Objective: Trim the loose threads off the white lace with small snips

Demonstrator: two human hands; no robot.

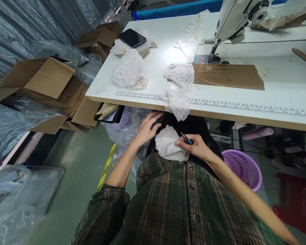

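On my lap lies a white lace piece (165, 143) with a scalloped edge. My right hand (195, 146) pinches its right side between thumb and fingers. The same hand also holds a small blue tool (186, 139) with a dark pointed tip; its exact kind is not clear. My left hand (149, 127) is to the left of the lace, fingers apart and holding nothing, with its fingertips by the table's front edge. A chain of white lace pieces (180, 76) runs across the table, and its nearest piece hangs over the edge above my lap.
A sewing machine (229, 27) stands at the right, with brown cardboard (226, 76) before its needle area. Stacked white lace (131, 71) and a phone (132, 38) are on the left of the table (148, 105). Cardboard boxes (48, 78) and a purple basket (244, 168) flank me.
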